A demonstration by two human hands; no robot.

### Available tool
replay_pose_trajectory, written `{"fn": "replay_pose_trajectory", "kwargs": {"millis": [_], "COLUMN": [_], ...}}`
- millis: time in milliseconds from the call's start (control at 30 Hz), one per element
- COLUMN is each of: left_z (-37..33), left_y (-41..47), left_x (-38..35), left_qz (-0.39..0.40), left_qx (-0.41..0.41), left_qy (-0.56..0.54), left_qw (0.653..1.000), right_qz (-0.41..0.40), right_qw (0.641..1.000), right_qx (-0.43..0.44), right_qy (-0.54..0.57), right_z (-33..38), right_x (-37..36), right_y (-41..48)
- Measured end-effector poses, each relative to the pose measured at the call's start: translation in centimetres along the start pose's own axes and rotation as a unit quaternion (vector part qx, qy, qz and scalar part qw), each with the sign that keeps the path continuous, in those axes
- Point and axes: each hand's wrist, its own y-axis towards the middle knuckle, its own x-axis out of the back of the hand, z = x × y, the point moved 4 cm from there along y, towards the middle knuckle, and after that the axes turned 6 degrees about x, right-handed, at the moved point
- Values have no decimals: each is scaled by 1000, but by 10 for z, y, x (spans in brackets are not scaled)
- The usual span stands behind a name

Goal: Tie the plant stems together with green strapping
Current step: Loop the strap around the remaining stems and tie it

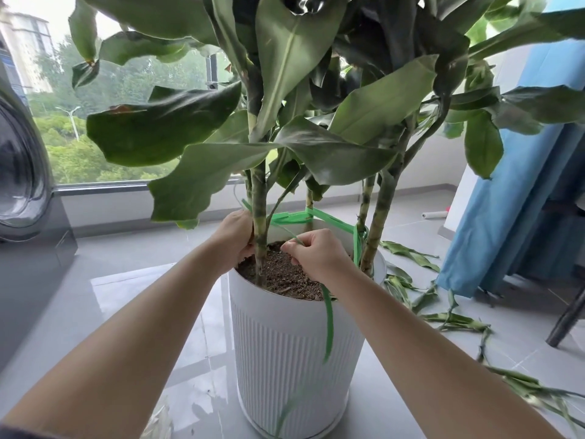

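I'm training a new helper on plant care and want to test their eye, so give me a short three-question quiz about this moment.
1. True or false: the green strapping already runs between several stems.
2. What is the right hand doing? A) resting flat on the soil B) pinching the strapping C) holding scissors
3. Fill in: the loose leaves lie on the floor to the ___ of the white pot.

Key: 1 true; 2 B; 3 right.
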Motion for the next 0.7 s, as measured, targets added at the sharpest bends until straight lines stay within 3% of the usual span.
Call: {"fn": "replay_pose_trajectory", "kwargs": {"millis": [133, 233, 333, 433, 600, 700], "left_z": [-3, -2, 1, -1, 0, 0], "left_y": [2, 7, 9, 5, -2, -3], "left_x": [9, 12, 9, -1, -5, -5], "left_qz": [-23, -11, -16, 59, 191, 175], "left_qx": [36, 35, 15, -31, 8, 25], "left_qy": [-244, -280, -61, 171, 250, 280], "left_qw": [969, 959, 998, 983, 949, 944], "right_qz": [-15, -20, -16, -19, -42, -43], "right_qw": [999, 997, 997, 995, 984, 981], "right_qx": [-40, -56, -59, -71, -121, -134], "right_qy": [29, 47, 54, 72, 121, 136], "right_z": [-13, -16, -13, -11, -12, -11], "right_x": [5, 6, 3, 5, 13, 13], "right_y": [-3, -3, -2, -1, 2, 3]}}
